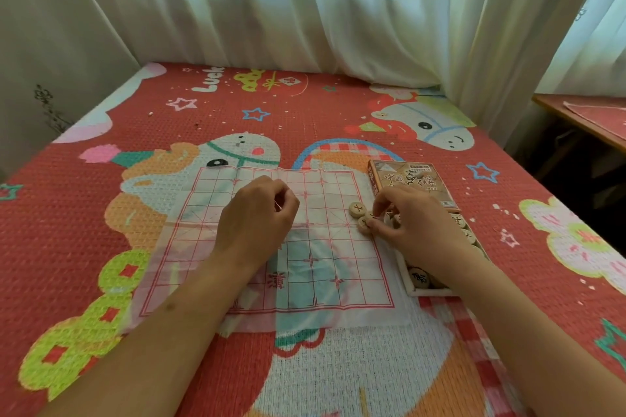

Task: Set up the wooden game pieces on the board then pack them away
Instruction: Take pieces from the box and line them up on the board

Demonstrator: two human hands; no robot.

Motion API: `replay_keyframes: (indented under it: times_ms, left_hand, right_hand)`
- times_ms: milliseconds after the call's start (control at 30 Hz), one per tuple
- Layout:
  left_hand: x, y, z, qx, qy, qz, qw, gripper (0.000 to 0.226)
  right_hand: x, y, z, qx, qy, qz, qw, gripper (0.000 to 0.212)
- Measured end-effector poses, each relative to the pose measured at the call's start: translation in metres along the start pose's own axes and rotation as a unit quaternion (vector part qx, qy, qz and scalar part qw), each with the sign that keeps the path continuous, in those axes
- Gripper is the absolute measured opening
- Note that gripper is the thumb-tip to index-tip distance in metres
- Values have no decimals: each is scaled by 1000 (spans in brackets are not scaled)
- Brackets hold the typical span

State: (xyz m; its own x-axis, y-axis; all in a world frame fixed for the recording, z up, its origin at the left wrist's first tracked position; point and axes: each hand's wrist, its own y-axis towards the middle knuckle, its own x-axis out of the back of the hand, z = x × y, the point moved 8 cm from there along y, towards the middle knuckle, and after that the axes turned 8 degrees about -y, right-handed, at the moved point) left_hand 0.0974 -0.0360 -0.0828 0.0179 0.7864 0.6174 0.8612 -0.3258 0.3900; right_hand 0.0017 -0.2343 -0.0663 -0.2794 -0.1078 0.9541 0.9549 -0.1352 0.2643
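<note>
A person's right hand pinches round wooden game pieces at the thin red-gridded paper board's three-o'clock edge, beside the white tray; the left hand hovers curled, apparently empty. Best practice: seat each disc squarely on intersections.

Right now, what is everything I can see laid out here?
Game board: one, thin white sheet with a red grid, flat on the mat.
Wooden game pieces: two clear on the board's right edge, tan; more in the tray, count unclear.
Tray: one, white, right of the board.
Box lid: one, brown, beyond the tray.
Mat: one, red with cartoon prints.
Curtains: white, behind.
Table: brown, far right.
Left hand: over the board.
Right hand: at the pieces.
</note>
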Motion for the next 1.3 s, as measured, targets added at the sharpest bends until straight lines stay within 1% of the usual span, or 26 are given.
replay_keyframes:
  times_ms: [133,167,233,300,333,467,500,533,667,733,800,900,1133,1300]
  left_hand:
    - [-1,0,-2,-7,0,1,1000,22]
    - [-1,0,-2,-8,0,1,1000,21]
    - [-2,0,-2,-10,0,1,1000,21]
    - [-2,0,-2,-12,1,1,1000,21]
    - [-3,0,-2,-14,1,2,1000,21]
    - [-2,1,-2,-16,-3,-2,1000,21]
    - [-2,0,-2,-17,-3,0,1000,21]
    - [-3,0,-2,-18,-3,2,1000,21]
    - [-3,1,-2,-21,-5,6,1000,21]
    - [-3,1,-2,-21,-8,5,1000,22]
    - [-4,1,-2,-22,-9,7,1000,22]
    - [-5,1,-3,-22,-14,11,1000,22]
    - [-5,0,-4,-22,-17,17,999,23]
    - [-4,0,-4,-23,-16,19,999,23]
  right_hand:
    - [15,-10,-1,-7,24,-33,999,18]
    - [14,-13,2,2,23,-28,999,19]
    - [5,-17,9,17,3,6,1000,21]
    - [-6,-18,10,16,-30,41,999,23]
    - [-7,-17,8,13,-35,41,998,25]
    - [8,-12,8,23,-41,-39,998,29]
    - [8,-11,11,36,-54,-41,997,30]
    - [5,-8,14,49,-69,-26,996,32]
    - [-25,-2,12,71,-102,106,987,46]
    - [-30,-2,6,67,-91,129,985,49]
    - [-30,-2,3,65,-80,139,985,50]
    - [-32,-2,-2,54,-73,151,984,47]
    - [-28,1,-5,29,-55,120,991,50]
    - [-27,0,-7,28,-43,113,992,50]
